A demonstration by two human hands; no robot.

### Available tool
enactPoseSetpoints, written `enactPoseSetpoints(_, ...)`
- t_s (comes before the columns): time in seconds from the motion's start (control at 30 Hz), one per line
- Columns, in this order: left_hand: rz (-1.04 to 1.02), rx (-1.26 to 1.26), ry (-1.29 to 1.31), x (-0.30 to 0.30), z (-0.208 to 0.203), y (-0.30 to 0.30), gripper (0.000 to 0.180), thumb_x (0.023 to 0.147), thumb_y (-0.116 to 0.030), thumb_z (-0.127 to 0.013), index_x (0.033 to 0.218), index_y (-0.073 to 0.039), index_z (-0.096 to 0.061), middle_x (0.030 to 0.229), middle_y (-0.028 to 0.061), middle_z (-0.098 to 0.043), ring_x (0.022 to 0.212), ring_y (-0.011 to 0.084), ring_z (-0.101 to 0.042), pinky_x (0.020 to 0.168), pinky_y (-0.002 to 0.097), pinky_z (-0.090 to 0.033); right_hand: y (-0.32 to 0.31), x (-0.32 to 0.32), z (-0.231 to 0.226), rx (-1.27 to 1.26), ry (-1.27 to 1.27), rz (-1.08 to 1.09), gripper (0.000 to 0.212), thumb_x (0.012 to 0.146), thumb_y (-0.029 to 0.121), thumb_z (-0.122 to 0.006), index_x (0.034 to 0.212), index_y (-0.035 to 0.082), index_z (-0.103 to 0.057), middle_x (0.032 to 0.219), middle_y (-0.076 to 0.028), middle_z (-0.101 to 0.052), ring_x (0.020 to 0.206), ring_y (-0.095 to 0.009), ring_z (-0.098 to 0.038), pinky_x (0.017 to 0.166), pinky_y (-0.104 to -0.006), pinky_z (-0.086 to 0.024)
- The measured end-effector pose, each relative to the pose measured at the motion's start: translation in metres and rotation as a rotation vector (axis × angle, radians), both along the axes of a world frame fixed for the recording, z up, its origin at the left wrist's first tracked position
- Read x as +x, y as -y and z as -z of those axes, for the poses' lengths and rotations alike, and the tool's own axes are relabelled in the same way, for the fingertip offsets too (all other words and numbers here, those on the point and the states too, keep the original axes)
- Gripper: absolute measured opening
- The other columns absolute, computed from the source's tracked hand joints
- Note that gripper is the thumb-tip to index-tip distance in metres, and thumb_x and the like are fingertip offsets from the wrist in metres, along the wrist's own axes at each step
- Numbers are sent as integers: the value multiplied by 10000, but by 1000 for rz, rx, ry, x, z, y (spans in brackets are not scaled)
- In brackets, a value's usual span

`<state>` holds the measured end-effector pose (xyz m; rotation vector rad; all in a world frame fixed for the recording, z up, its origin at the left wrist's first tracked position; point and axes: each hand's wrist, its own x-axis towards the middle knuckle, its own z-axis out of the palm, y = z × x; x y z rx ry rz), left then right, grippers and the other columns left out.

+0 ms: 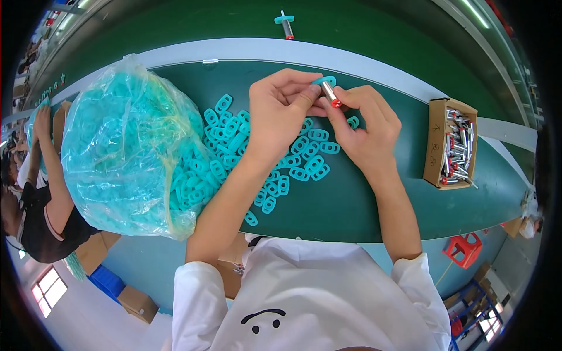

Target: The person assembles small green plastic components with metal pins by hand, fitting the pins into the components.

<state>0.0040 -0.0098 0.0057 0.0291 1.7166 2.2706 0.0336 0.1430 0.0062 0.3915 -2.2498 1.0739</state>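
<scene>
Over the green table, my left hand (278, 108) pinches a turquoise oval plastic ring piece (328, 80) by its edge. My right hand (366, 120) grips a small silver metal cylinder with a red end (331, 93), its plain end at the ring piece. Whether the cylinder passes into the hole is hard to make out. Loose turquoise ring pieces (313, 149) lie scattered below and between my hands. To the left, a clear plastic bag (126, 169) bulges with many more of them, spilling from its open side.
An open cardboard box (433, 143) of silver cylinders with red ends stands at the right. Beyond the pale divider strip (351, 58), an assembled cylinder with a turquoise piece (285, 24) lies on a green surface. Another person (50, 205) works at far left. A red stool (464, 250) stands lower right.
</scene>
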Motion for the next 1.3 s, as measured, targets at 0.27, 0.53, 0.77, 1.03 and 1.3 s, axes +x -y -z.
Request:
enactPoseSetpoints(0.27, -31, 52, 69, 1, 1, -2, 183, 928, 126, -559, 1082, 101, -656, 965, 199, -726, 852, 212, -734, 739, 311, -634, 8, -1, 5, -125, 60, 72, 259, 739, 15, -861, 757, 24, -603, 626, -44, -539, 501, -121, -503, 444, -243, -401)
enactPoseSetpoints(0.53, -13, 12, 74, 2, 0, -2, 179, 929, 110, -574, 1089, 95, -653, 975, 184, -729, 866, 196, -728, 771, 307, -621, 9, -1, 8, -159, 51, 92, 257, 750, 35, -851, 729, 32, -595, 582, -28, -497, 472, -108, -458, 428, -246, -368)
enactPoseSetpoints(0.77, -17, 0, 91, 3, -1, -5, 180, 920, 129, -566, 1077, 103, -650, 961, 192, -724, 853, 203, -728, 745, 309, -632, 9, 1, 7, -172, 86, 118, 261, 749, 42, -853, 720, 39, -594, 581, -26, -502, 467, -105, -461, 428, -243, -368)
enactPoseSetpoints(1.03, -18, 18, 59, 0, 3, -3, 196, 932, 112, -563, 1111, 102, -642, 968, 190, -725, 839, 205, -730, 736, 306, -632, 6, -2, 10, -145, 91, 98, 232, 747, 42, -848, 745, 33, -616, 606, -32, -564, 479, -105, -488, 444, -245, -392)
enactPoseSetpoints(1.3, -92, -79, -64, -4, -21, 7, 230, 926, 7, -644, 1152, 44, -663, 980, 166, -738, 782, 173, -728, 665, 282, -598, -27, -58, -2, -55, 296, 277, 182, 842, 158, -770, 834, 21, -650, 714, -79, -694, 638, -151, -686, 607, -274, -525)
